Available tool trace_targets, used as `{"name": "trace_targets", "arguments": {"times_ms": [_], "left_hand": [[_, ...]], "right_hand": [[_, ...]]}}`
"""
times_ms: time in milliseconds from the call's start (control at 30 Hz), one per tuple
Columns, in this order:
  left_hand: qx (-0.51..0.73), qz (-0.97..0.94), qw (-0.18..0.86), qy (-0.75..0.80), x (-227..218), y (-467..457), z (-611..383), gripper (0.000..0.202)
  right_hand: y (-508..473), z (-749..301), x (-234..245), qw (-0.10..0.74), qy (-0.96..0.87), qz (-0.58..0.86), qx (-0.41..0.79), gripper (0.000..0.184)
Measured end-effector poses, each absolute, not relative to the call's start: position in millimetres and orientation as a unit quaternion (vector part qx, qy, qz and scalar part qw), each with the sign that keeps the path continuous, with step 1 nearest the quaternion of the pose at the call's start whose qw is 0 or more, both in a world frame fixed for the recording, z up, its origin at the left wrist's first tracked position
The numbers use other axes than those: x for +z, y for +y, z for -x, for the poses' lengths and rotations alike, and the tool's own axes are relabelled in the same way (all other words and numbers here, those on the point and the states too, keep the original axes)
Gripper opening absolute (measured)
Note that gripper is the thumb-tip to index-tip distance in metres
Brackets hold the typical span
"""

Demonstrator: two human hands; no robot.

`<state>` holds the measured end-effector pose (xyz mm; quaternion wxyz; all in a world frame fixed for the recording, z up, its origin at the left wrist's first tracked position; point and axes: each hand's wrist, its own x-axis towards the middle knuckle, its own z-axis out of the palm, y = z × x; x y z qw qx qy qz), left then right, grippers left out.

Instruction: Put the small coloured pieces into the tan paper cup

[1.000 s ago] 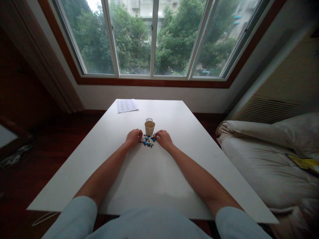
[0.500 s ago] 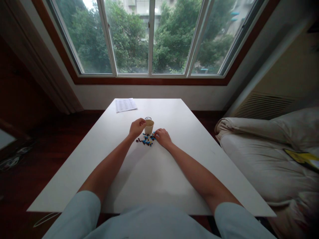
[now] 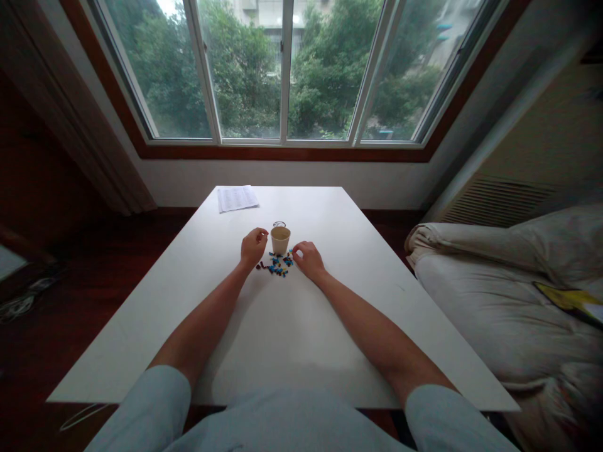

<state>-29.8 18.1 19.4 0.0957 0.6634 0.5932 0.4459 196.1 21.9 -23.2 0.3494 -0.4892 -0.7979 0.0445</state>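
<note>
A beige paper cup (image 3: 281, 242) stands upright on the white table, its open top showing an inside with no contents I can make out. Just left of it is my left hand (image 3: 254, 245), raised off the tabletop, fingers curled together; anything inside them is too small to see. In front of the cup lies a loose scatter of small blue, dark brown and yellowish pieces (image 3: 276, 269). My right hand (image 3: 308, 258) rests at the right edge of this scatter, thumb and finger pinched at a small blue piece (image 3: 291, 251).
Behind the cup sits a small clear round object (image 3: 279, 224) with a dark rim. Printed paper sheets (image 3: 238, 198) lie at the far left of the white table (image 3: 301, 351). A cushioned pale sofa (image 3: 471, 295) is to the right, and a window (image 3: 282, 75) rises beyond.
My left hand has drawn back left from the cup's rim, uncovering the cup's left side. My right hand has barely moved beside the small pieces.
</note>
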Motion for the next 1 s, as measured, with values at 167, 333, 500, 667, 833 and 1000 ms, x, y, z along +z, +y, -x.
{"name": "trace_targets", "arguments": {"times_ms": [167,333,500,667,833,1000], "left_hand": [[0.322,-0.692,0.097,0.638,4.7,19.8,40.8,0.021],[0.207,-0.732,0.108,0.641,-3.4,19.7,42.0,0.019],[0.177,-0.760,0.121,0.613,0.9,18.3,43.4,0.020],[0.144,-0.774,0.144,0.600,6.5,17.0,43.6,0.021],[0.129,-0.779,0.148,0.596,4.2,17.1,38.9,0.026],[0.141,-0.790,0.123,0.584,0.1,17.8,36.0,0.020]], "right_hand": [[18.7,-194.5,-11.7,0.438,-0.779,0.448,0.038,0.011],[14.0,-186.6,12.1,0.487,-0.738,0.465,0.046,0.014],[13.3,-178.9,29.8,0.484,-0.721,0.488,0.092,0.020],[23.5,-167.7,37.4,0.462,-0.713,0.511,0.125,0.023],[33.0,-162.2,34.6,0.451,-0.713,0.525,0.118,0.026],[37.4,-176.9,15.2,0.475,-0.704,0.522,0.079,0.031]]}}
